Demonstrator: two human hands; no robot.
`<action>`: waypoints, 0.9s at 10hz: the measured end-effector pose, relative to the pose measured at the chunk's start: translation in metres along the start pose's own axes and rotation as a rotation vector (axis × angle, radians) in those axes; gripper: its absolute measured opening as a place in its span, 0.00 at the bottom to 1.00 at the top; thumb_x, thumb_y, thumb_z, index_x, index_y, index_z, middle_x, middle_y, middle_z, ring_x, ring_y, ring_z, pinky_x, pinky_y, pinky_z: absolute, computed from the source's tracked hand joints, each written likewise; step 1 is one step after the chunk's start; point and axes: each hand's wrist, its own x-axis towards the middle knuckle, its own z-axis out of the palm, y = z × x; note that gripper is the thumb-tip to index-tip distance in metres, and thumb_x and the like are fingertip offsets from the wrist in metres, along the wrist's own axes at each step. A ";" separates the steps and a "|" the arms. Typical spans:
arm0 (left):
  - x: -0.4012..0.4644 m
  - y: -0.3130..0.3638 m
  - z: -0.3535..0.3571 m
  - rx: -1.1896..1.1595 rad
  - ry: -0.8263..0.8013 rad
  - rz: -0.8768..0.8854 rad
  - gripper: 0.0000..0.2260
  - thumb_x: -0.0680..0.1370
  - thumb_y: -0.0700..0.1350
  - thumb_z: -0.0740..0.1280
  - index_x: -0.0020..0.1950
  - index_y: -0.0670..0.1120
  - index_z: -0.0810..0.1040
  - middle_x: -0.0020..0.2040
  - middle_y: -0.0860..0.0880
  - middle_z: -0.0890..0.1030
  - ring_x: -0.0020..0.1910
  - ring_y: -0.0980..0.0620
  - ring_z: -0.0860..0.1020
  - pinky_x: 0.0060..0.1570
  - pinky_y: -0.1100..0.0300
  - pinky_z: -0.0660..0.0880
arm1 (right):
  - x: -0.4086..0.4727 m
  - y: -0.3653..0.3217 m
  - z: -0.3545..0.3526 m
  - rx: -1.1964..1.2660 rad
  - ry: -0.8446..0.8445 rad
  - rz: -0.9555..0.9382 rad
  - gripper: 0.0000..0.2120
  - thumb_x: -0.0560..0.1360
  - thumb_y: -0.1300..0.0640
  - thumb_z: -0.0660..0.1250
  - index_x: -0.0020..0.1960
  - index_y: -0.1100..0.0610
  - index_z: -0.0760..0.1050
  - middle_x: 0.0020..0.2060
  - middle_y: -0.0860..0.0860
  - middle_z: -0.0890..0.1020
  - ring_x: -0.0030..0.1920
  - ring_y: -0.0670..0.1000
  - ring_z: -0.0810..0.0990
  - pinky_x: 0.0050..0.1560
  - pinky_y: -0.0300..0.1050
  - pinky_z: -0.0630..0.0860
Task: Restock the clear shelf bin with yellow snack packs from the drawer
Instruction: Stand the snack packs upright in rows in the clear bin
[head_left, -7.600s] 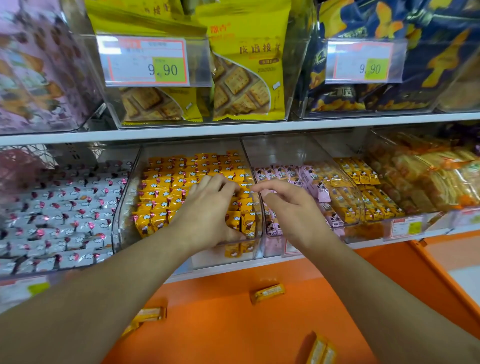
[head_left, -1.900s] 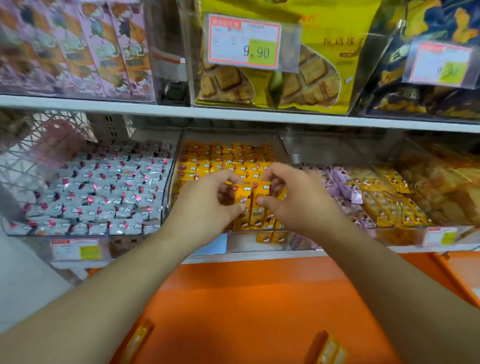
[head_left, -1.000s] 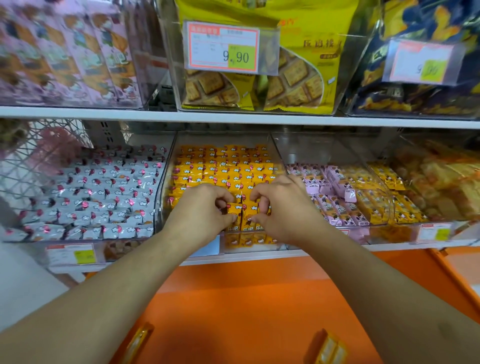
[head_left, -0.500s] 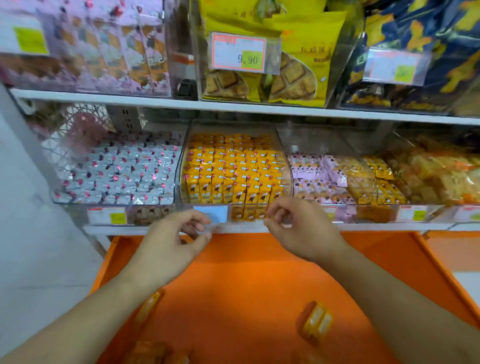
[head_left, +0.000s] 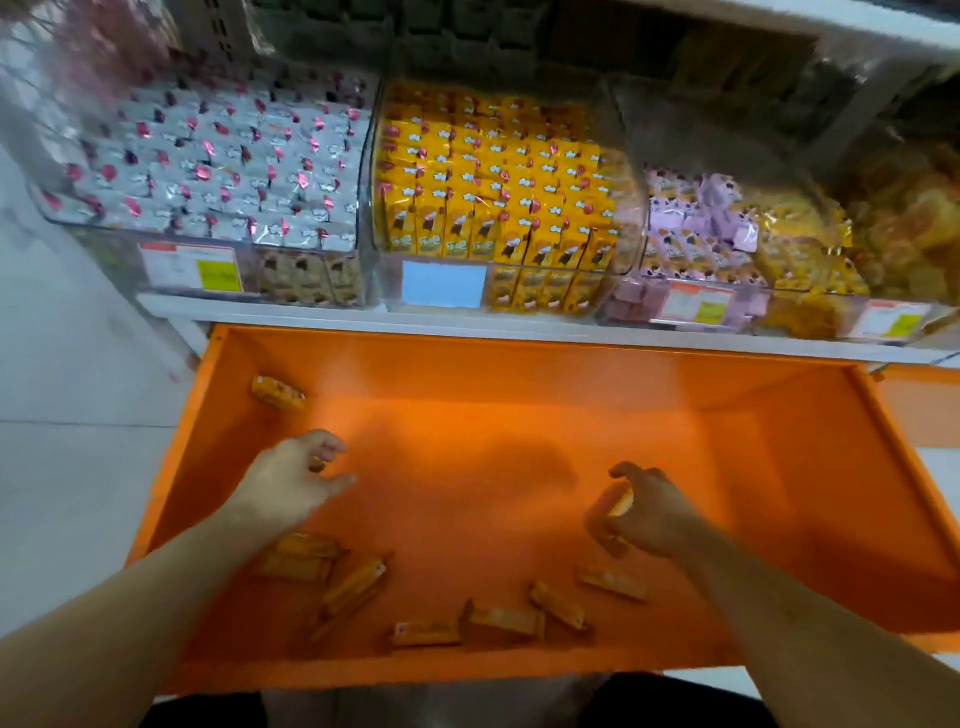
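This looks like the pick-up step: down in the orange drawer (head_left: 519, 364), the right hand (head_left: 652, 514) curls its grip round one yellow snack pack (head_left: 621, 503) while the left hand (head_left: 291, 480), loosely spread, must next close on another before lifting both to the nearly full clear shelf bin (head_left: 636, 228).

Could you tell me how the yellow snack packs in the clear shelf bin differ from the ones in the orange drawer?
The packs in the clear shelf bin stand in tight ordered rows and fill it; the packs in the orange drawer lie flat, scattered at odd angles, few in number. The bin packs go untouched, while the right hand holds a drawer pack in its grip. Both sets appear to share the same yellow wrapper.
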 end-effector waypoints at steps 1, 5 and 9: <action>0.006 0.007 -0.014 -0.023 0.068 -0.047 0.21 0.70 0.50 0.82 0.61 0.55 0.80 0.55 0.51 0.83 0.59 0.45 0.82 0.53 0.57 0.73 | 0.028 0.014 0.022 -0.112 0.012 0.069 0.50 0.58 0.38 0.73 0.77 0.53 0.67 0.65 0.56 0.73 0.69 0.59 0.74 0.60 0.47 0.78; 0.042 -0.030 0.017 0.098 0.039 -0.291 0.14 0.74 0.46 0.78 0.59 0.48 0.83 0.52 0.43 0.86 0.51 0.41 0.85 0.44 0.55 0.75 | 0.099 0.046 0.079 -0.383 0.096 0.032 0.45 0.64 0.34 0.76 0.70 0.56 0.64 0.65 0.56 0.72 0.68 0.63 0.72 0.65 0.58 0.73; 0.025 0.054 0.011 -0.225 -0.176 -0.158 0.11 0.71 0.41 0.82 0.48 0.52 0.84 0.42 0.55 0.83 0.40 0.52 0.84 0.38 0.58 0.80 | 0.077 -0.042 0.061 -0.223 -0.083 -0.320 0.14 0.78 0.40 0.70 0.56 0.48 0.78 0.53 0.48 0.82 0.54 0.51 0.82 0.49 0.48 0.76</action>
